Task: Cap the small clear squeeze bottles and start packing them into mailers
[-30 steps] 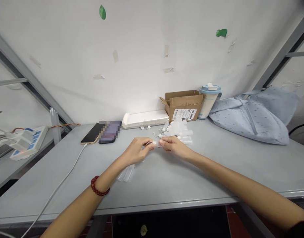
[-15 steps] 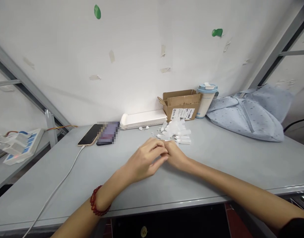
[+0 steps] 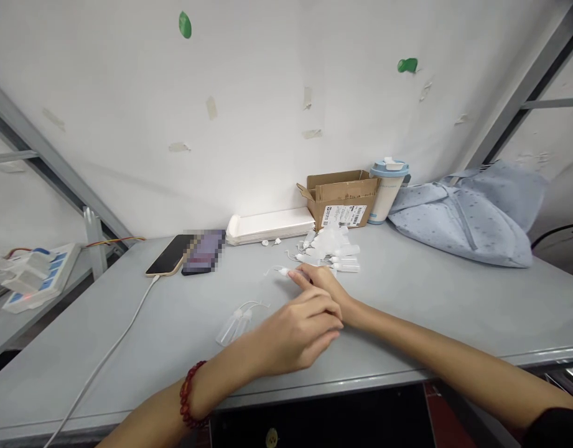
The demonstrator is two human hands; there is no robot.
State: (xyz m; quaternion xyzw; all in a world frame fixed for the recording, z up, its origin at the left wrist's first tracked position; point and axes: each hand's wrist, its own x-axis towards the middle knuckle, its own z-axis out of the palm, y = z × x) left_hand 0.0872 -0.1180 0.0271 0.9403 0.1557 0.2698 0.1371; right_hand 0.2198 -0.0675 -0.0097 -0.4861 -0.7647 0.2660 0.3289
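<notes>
My right hand (image 3: 324,285) is closed on a small clear plastic dropper bottle (image 3: 285,272), whose white cap and thin curved tip stick out to the left past the fingers. Most of that bottle's body is hidden in the hand. My left hand (image 3: 302,333), with a red bead bracelet at the wrist, lies over the near side of my right hand and wrist. Its fingers are loosely bent and apart, with nothing visible in them. Two similar bottles (image 3: 236,325) with curved tips lie on the table left of my left hand. Behind my right hand is a pile of bottles (image 3: 330,242).
An opened cardboard box (image 3: 344,199) and a blue-lidded cup (image 3: 389,190) stand at the back. White flat packaging (image 3: 272,224) and small white caps (image 3: 265,242) lie beside them. Further items are two phones (image 3: 169,255), a cable (image 3: 122,339), a power strip (image 3: 43,280) and a blue cloth bag (image 3: 463,224).
My left hand has moved right and nearer to me, off the front of my right hand. The bottle tip in my right hand and the two bottles at left now show.
</notes>
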